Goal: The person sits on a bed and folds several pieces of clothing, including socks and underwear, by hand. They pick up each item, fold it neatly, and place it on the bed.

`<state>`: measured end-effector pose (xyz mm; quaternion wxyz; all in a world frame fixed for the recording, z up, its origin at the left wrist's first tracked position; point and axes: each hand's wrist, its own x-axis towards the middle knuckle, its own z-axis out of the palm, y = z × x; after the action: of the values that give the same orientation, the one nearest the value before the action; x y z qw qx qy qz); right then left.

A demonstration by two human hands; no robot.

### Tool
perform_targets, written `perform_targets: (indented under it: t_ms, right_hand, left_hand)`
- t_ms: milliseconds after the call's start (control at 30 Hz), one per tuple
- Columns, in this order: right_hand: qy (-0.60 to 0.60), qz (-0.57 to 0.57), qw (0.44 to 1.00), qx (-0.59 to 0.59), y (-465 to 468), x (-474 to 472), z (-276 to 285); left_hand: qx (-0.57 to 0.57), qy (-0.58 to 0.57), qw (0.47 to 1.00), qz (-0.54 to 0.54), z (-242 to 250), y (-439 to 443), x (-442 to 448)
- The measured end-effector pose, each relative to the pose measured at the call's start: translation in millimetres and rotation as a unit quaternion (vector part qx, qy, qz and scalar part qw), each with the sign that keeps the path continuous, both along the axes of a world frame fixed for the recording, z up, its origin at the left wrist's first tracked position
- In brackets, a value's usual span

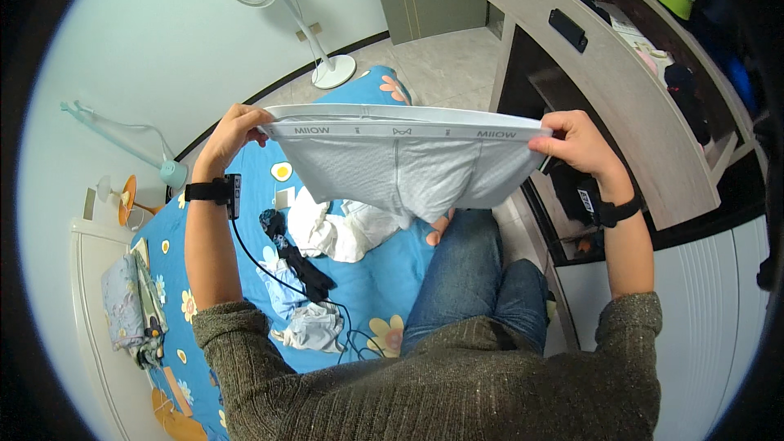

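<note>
A pair of light grey boxer briefs [392, 165] hangs stretched by its waistband between my two hands, above the bed. My left hand [241, 128] pinches the left end of the waistband. The right end is gripped between thumb and fingers of my right hand [569, 138]. Below the briefs, crumpled white clothing [343, 234] lies on the blue patterned bed sheet [373, 282]. Beside it are black garments [303, 266], a light blue garment [280, 288] and a crumpled grey-white garment [313, 326].
A black cable [269, 272] runs from my left wrist device across the bed. A white fan [334, 71] stands past the bed. At right is a wooden desk [618, 86] holding a phone [568, 30]. Folded fabric [125, 300] rests at the left bed edge.
</note>
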<state>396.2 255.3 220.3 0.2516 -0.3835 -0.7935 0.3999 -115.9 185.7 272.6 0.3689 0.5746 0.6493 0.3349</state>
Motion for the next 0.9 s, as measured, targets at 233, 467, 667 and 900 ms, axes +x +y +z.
perform_targets:
  t_ms: [233,467,667,900]
  right_hand:
    - [0.115,0.011,0.993,-0.038,4.4,7.6,-6.2]
    - [0.14,0.052,0.989,0.013,-6.9,7.6,-5.3]
    - [-0.03,0.084,0.993,0.074,-12.6,-2.0,-11.2]
    - [-0.134,0.089,0.985,0.061,-4.3,16.6,-16.5]
  left_hand:
    - [0.112,-0.026,0.991,-0.075,-13.1,-6.1,-3.5]
    - [0.143,-0.076,0.982,-0.101,-14.3,-10.9,3.2]
    - [0.092,0.049,0.99,-0.094,-15.8,-4.0,14.1]
    - [0.104,0.102,0.981,-0.128,-20.5,0.2,12.4]
